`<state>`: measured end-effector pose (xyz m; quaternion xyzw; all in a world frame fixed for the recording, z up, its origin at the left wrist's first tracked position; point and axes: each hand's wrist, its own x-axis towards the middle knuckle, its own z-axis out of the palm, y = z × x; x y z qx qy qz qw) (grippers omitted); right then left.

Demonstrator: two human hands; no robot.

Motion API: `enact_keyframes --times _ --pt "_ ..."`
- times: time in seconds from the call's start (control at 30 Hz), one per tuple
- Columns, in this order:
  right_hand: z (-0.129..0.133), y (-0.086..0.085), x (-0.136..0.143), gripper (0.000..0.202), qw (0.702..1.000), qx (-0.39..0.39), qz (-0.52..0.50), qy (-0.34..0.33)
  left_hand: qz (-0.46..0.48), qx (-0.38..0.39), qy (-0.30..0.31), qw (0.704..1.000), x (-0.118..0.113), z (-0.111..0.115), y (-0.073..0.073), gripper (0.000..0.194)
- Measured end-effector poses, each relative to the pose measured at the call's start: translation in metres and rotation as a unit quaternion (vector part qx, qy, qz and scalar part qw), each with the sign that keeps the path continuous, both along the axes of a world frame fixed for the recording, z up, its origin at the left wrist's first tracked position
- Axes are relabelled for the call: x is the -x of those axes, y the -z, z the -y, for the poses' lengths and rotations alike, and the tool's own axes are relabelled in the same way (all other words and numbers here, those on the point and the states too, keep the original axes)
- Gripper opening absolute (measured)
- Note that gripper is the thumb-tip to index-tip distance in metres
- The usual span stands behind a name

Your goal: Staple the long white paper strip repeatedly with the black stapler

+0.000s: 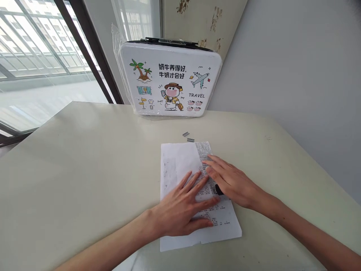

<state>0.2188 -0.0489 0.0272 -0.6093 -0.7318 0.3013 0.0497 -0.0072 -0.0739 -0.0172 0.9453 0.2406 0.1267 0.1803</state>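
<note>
pale tabletop [84,158]: papers [180,152] under left hand [182,206], spread flat, empty; black object [219,190] peeks beneath arched right hand [234,182], grip unclear.

Scene bright; daylight enters from the window [50,49] at upper left, where the railing [34,41] and the building behind it wash out toward white. Pale sheen on the left side of the table [98,169]; the wall [296,67] at right reads flat grey, evenly lit and dimmer. Shadows by the left hand [183,205] and right hand [232,182] soft and faint. Small glints along the clear plastic [117,47] around the case [152,52]. Case lettering sharp; small print on the papers [180,152] too fine to read. No obvious motion blur. Wide-angle distortion: window frame and wall edges lean outward. Dark, unfocused smudge [355,4] at top right corner.
</note>
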Motion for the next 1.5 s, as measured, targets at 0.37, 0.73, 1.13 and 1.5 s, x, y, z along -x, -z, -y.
enact_keyframes --times 0.37,0.73,1.13,1.5 --pt "-0.0014 0.0008 0.0004 0.066 1.0 -0.009 0.012 -0.007 0.023 -0.003 0.01 1.0 0.0004 0.0012 0.0035 0.069" --pt "0.0038 0.0011 0.0008 0.066 1.0 0.0 0.008 0.007 0.017 -0.002 0.018 1.0 -0.0024 -0.0017 0.001 0.063" --pt "0.0035 -0.0001 -0.0008 0.065 1.0 0.004 0.008 0.013 -0.009 0.002 0.019 1.0 -0.0001 -0.0002 -0.0014 0.062" --pt "0.0022 0.0033 0.0015 0.065 1.0 -0.007 0.023 0.006 -0.014 -0.008 0.02 1.0 -0.004 0.0001 -0.0008 0.063"
